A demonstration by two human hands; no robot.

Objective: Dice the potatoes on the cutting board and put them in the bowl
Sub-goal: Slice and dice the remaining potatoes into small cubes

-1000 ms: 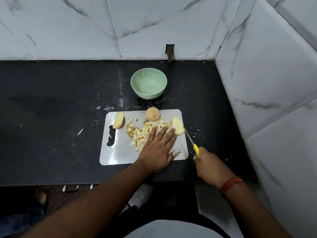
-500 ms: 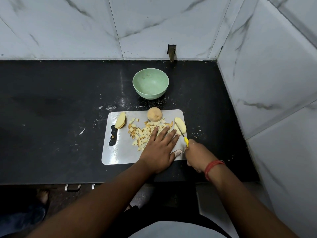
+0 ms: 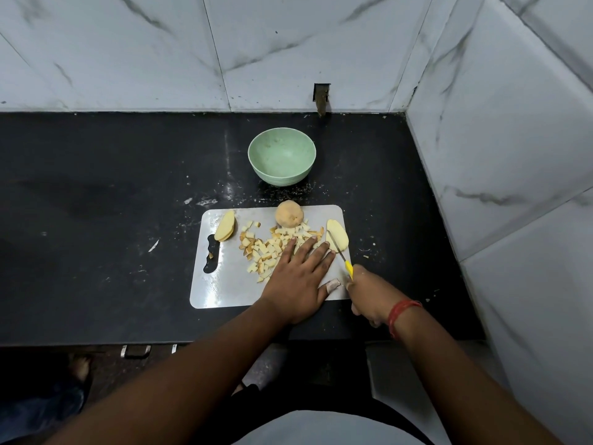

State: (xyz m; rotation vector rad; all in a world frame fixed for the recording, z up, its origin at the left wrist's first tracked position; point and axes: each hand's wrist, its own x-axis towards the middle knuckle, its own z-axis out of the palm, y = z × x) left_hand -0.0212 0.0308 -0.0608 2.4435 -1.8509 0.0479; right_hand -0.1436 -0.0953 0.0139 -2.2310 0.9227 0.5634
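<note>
A white cutting board (image 3: 224, 284) lies on the black counter. On it sit a pile of diced potato (image 3: 272, 248), a whole unpeeled potato (image 3: 288, 214) at the far edge, sliced potato (image 3: 225, 230) at the left and a potato slab (image 3: 338, 237) at the right. My left hand (image 3: 300, 277) lies flat with straight fingers on the dice. My right hand (image 3: 369, 295) grips a yellow-handled knife (image 3: 340, 255), whose blade lies along the left side of the slab. An empty green bowl (image 3: 281, 160) stands behind the board.
Marble-tiled walls close the counter at the back and the right (image 3: 497, 155). The black counter (image 3: 96, 203) stretches to the left with small scraps and white specks. A foot (image 3: 78, 367) shows on the floor below the counter's front edge.
My right hand has brought the knife leftward, from beside the board's right edge to the potato slab. My left hand has stayed flat on the dice.
</note>
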